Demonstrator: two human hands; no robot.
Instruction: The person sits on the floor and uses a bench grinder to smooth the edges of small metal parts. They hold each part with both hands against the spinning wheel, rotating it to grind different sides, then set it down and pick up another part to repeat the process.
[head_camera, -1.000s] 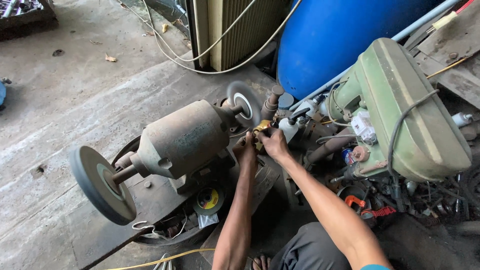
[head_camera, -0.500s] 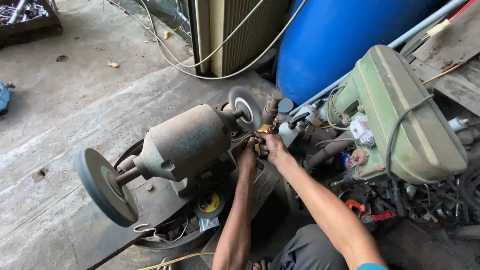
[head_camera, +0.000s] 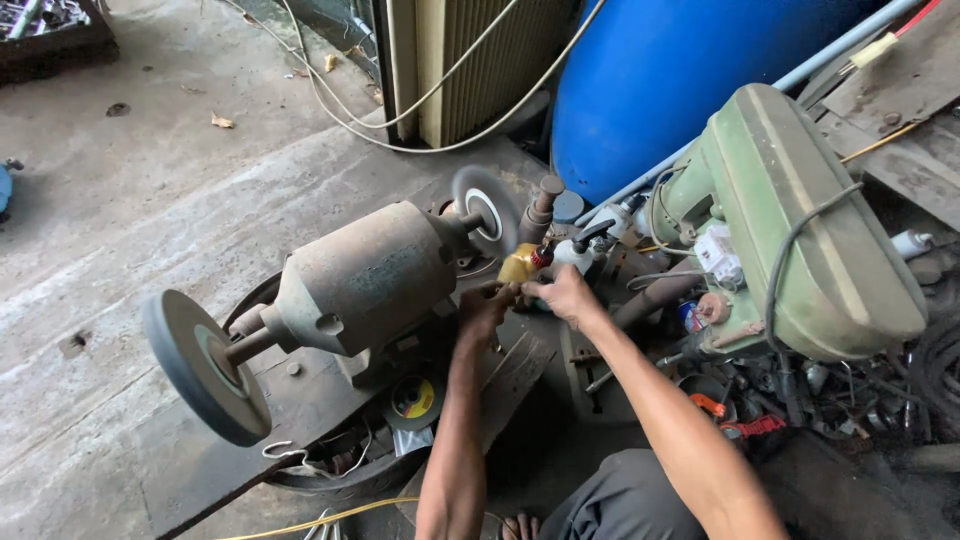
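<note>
A rusty bench grinder (head_camera: 365, 280) sits on a wooden plank, with a grey wheel (head_camera: 200, 365) on its left end and a smaller wheel (head_camera: 485, 212) on its right end. Just below the right wheel, my left hand (head_camera: 485, 310) and my right hand (head_camera: 562, 295) meet and together hold a small yellow brass piece (head_camera: 520, 265). The piece sits close to the right wheel; whether it touches the wheel I cannot tell.
A green drill press (head_camera: 800, 225) stands at the right, a blue drum (head_camera: 680, 70) behind it. A ribbed beige panel (head_camera: 480, 60) and loose cables lie at the back. Scrap tools and a disc (head_camera: 415, 398) lie under the grinder. Concrete floor is at the left.
The view has shifted slightly. Both hands stay together at the grinder's right wheel, holding the brass piece.
</note>
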